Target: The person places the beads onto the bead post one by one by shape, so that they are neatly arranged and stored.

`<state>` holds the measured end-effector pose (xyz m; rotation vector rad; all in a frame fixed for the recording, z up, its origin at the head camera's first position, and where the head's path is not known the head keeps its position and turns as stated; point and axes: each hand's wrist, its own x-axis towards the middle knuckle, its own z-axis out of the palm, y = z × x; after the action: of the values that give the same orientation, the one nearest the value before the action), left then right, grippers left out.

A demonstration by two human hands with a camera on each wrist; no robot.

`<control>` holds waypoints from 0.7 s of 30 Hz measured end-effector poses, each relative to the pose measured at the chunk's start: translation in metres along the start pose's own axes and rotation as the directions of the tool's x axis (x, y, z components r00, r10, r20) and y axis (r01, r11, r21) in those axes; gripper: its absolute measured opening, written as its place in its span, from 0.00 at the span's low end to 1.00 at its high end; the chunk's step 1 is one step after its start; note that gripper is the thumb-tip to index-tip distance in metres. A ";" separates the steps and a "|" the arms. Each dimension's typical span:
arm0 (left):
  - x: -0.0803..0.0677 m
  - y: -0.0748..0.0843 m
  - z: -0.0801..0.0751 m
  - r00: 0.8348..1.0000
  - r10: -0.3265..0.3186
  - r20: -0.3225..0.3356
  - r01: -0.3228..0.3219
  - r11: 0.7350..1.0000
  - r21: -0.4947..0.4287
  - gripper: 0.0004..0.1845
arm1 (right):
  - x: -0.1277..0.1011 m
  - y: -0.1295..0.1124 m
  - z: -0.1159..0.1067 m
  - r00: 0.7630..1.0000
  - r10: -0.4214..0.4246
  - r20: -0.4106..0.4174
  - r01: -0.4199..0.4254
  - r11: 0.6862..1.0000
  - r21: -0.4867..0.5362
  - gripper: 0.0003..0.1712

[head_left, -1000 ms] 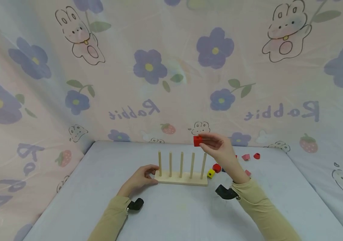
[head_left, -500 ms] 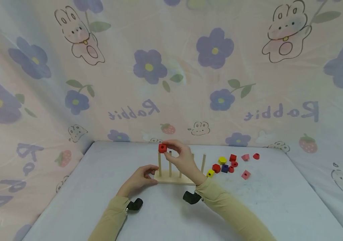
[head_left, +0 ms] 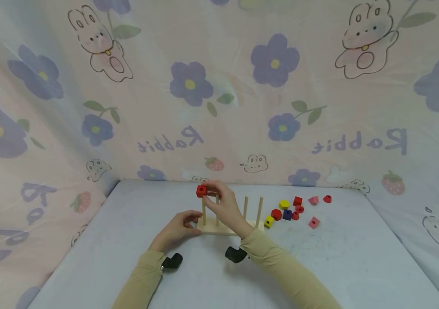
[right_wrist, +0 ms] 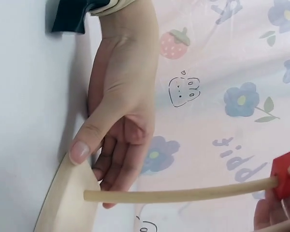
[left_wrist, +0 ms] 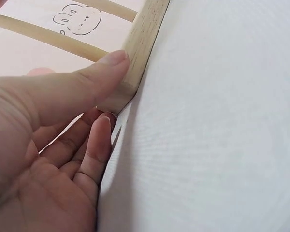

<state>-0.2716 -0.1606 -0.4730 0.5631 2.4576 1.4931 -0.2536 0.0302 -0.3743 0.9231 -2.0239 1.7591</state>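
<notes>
My right hand (head_left: pixel 225 208) pinches a red cube-like block (head_left: pixel 201 191) with a hole, over the leftmost peg of a wooden peg stand (head_left: pixel 219 230). In the right wrist view, the tip of that peg (right_wrist: pixel 183 195) meets the block (right_wrist: pixel 282 176); how far it enters cannot be told. My left hand (head_left: pixel 178 228) grips the stand's left end. Seen from the left wrist, the thumb of that hand (left_wrist: pixel 43 121) presses the front of the base (left_wrist: pixel 145 43), with its fingers around the end corner. The right hand hides part of the middle pegs.
To the right of the stand lie several loose blocks: a yellow block (head_left: pixel 269 221), a red one (head_left: pixel 276 214), a dark blue cube (head_left: pixel 287 214), a yellow hexagon (head_left: pixel 284 204) and a pink block (head_left: pixel 314 222). A patterned curtain (head_left: pixel 235 128) hangs behind the white table (head_left: pixel 165 287).
My right hand has carried the red block leftward from the stand's right side to the leftmost peg, shifting slightly further left in the last half second. The left hand stays at the stand's end.
</notes>
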 end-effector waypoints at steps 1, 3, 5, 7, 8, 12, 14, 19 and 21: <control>0.000 0.000 0.000 1.000 -0.001 -0.003 0.001 1.000 0.004 0.26 | 0.000 0.001 0.001 1.000 0.004 -0.005 -0.005 1.000 -0.013 0.18; 0.000 0.000 0.001 1.000 -0.001 -0.011 0.001 1.000 0.010 0.26 | -0.002 0.002 0.002 1.000 0.021 -0.015 -0.021 0.999 -0.035 0.18; -0.002 0.004 0.001 1.000 -0.004 -0.008 0.004 1.000 0.009 0.26 | -0.005 0.012 0.003 0.999 0.033 -0.021 -0.035 0.998 -0.061 0.18; -0.003 0.004 0.000 1.000 0.004 -0.004 -0.004 1.000 0.010 0.26 | -0.008 0.024 0.006 0.998 0.047 -0.029 -0.049 0.993 -0.103 0.18; -0.003 0.004 0.000 1.000 0.010 -0.004 -0.010 1.000 0.011 0.26 | -0.010 0.030 0.007 0.998 0.057 -0.033 -0.061 0.991 -0.118 0.18; -0.002 0.003 0.001 1.000 0.007 0.001 -0.007 1.000 0.021 0.27 | -0.019 0.046 0.011 0.992 0.098 -0.076 -0.109 0.982 -0.153 0.21; -0.002 0.002 0.001 1.000 0.010 0.000 -0.010 1.000 0.026 0.27 | -0.023 0.050 0.014 0.988 0.126 -0.089 -0.137 0.981 -0.136 0.22; -0.002 0.000 0.001 0.999 0.043 0.000 -0.043 0.999 0.015 0.26 | -0.038 0.067 0.019 0.970 0.234 -0.067 -0.239 0.966 -0.101 0.20; -0.002 0.001 0.000 0.998 0.059 0.003 -0.059 0.998 0.007 0.26 | -0.043 0.075 0.021 0.960 0.274 -0.057 -0.278 0.956 -0.095 0.17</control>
<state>-0.2699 -0.1607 -0.4725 0.6440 2.4655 1.5045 -0.2655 0.0247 -0.4626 0.5885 -2.2813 1.7722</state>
